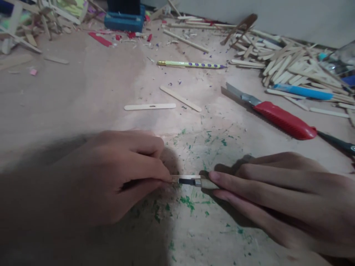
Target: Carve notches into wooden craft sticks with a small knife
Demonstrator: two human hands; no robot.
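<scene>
My left hand is closed in a fist-like grip on a small tool whose metal blade sticks out to the right, low over the board. My right hand lies with fingers stretched and pressed together, its fingertips on a short piece of wooden stick at the blade's tip. Both hands rest on a pale work board speckled with green paint flecks. The tool's handle is hidden inside my left hand.
A red-handled utility knife lies at the right. Two loose craft sticks and a dotted pencil lie in the middle. A heap of craft sticks with a blue pen is at back right, a blue box at the back.
</scene>
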